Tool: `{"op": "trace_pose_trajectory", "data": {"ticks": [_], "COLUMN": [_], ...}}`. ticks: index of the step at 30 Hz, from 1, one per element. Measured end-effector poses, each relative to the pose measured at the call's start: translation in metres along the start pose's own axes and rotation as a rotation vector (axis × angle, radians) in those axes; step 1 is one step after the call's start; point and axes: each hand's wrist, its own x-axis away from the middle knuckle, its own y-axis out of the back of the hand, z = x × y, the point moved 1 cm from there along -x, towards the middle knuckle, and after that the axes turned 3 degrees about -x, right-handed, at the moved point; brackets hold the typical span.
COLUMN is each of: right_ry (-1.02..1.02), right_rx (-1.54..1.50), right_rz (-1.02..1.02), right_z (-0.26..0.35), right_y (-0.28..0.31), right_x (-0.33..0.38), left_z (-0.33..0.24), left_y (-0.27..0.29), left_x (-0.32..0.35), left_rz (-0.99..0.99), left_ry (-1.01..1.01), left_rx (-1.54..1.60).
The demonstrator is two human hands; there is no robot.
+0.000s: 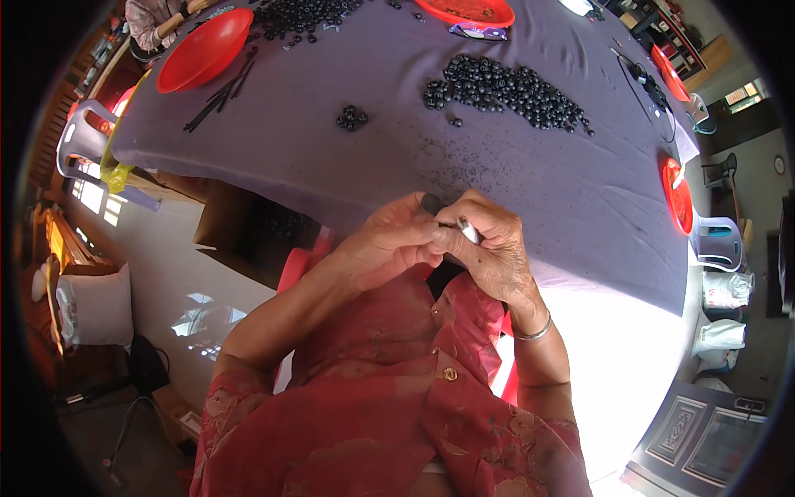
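Purple cloth [530, 178] ends at the table edge just above both hands. Left hand [389, 244] pinches a small black ring [431, 202]; right hand [489, 248] grips a thin metal tool [469, 229], frame centre. Bare cloth lies between them and the ring heap [505, 91] at upper centre.

Person wears red short-sleeve shirt [389, 398] w/ faded floral print & gold buttons, plus thin silver bangle [537, 332] on right wrist; both hands bare, no gloves.
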Motion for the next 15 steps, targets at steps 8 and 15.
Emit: {"op": "trace_pose_trajectory", "data": {"ticks": [8,15], "right_ry": [-0.271,-0.203], "right_rx": [0.768,0.955], "right_rz": [-0.075,-0.092], "right_z": [-0.037,-0.085], "right_y": [0.043,0.055], "right_x": [-0.057,-0.108], "left_z": [-0.047,-0.082], "left_y": [0.033,0.097], "left_x": [-0.007,-0.032], "left_rz": [-0.432,-0.827], "left_ry": [-0.136,-0.647], "left_rx": [-0.791,-1.431]}}
